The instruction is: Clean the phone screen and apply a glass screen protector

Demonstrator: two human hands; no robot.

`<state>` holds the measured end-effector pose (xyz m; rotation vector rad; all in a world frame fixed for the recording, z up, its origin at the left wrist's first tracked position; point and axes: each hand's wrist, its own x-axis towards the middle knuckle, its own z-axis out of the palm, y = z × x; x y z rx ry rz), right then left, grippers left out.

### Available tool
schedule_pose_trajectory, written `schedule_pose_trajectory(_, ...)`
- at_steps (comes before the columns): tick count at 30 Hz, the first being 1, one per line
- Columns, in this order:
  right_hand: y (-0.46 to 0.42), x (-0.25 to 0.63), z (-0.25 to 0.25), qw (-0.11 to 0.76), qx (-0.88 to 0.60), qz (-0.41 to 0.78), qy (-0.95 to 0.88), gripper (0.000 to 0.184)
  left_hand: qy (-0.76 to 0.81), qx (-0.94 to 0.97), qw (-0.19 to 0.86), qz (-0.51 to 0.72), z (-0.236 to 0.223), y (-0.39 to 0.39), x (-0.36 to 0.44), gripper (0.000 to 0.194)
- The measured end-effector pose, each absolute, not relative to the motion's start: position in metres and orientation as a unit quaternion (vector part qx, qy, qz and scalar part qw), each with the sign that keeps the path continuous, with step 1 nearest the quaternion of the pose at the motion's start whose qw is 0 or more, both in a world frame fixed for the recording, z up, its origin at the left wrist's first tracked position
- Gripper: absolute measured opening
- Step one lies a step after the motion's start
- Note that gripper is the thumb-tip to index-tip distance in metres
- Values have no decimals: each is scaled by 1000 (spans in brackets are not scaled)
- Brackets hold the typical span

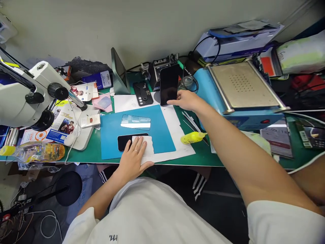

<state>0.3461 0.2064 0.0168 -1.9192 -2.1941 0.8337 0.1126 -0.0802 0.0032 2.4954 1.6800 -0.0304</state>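
Note:
My left hand [133, 156] lies flat, fingers stretched, on a folded white wipe [149, 146]. Under the wipe is a smartphone [124, 142] with a dark screen, lying sideways on the blue mat [111, 125]. A clear glass screen protector [134, 119] with a white strip rests on the mat farther from me. My right hand [186, 100] reaches to a second dark-screened smartphone [169, 83], which stands upright at the back. Its thumb crosses the lower right of that screen and the other fingers curl at the edge, partly hidden.
Right of the mat are a yellow bottle [193, 137], tweezers [191, 121] and a blue machine with a metal plate [241, 84]. A black phone case [143, 93] lies behind the mat. At left stand a microscope [38, 91] and a drink bottle [40, 151].

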Motion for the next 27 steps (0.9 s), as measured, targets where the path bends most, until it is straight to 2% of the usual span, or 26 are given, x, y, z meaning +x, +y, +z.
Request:
schedule_pose_trajectory(8, 204, 347, 1, 87, -634, 265, -721, 42, 565, 822, 71, -7, 4, -83, 110, 86)
schedule_pose_trajectory(14, 198, 348, 9, 88, -612, 280, -735, 56, 579, 813, 66, -13, 6, -83, 109, 84)
schedule_pose_trajectory(19, 198, 351, 15, 75, -605, 304, -732, 53, 598, 799, 62, -15, 10, -89, 99, 79)
schedule_pose_trajectory(27, 193, 345, 31, 79, -592, 328, -732, 62, 631, 773, 55, -36, 15, -102, 79, 79)
